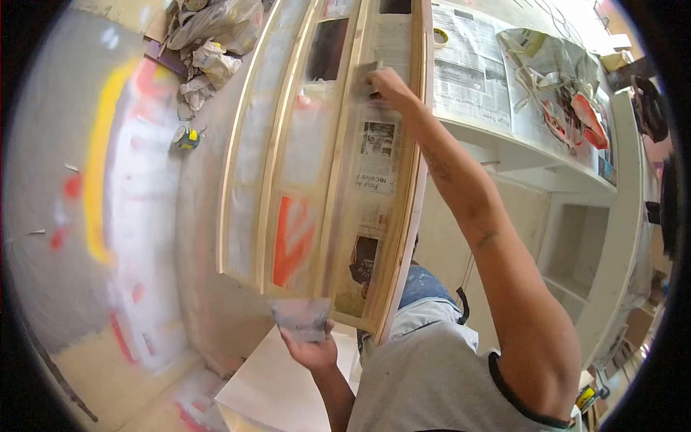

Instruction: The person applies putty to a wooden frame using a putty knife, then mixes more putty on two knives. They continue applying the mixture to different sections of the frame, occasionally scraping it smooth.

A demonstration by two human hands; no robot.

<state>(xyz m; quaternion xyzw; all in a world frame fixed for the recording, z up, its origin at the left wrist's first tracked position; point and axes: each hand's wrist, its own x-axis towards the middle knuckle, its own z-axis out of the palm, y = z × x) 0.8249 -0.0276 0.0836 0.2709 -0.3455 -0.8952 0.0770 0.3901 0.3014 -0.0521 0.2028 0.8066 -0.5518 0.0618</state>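
A long wooden frame (324,237) with parallel slats stretches away from me, printed newspaper (378,173) showing between the slats. My right hand (387,85) reaches far along it, fingers closed at a slat near the right-hand bay. A small greyish piece (374,66) shows at those fingers; I cannot tell its kind. Close to the frame's near end, my left hand (317,351) grips a cloudy see-through plastic container (302,317) from below.
A small can (186,138) sits left of the frame, below crumpled plastic bags (216,43). To the right, a white shelf unit (547,169) carries newspaper, a yellow tape roll (439,37) and tangled straps (558,119). A white panel (277,381) lies below my left hand.
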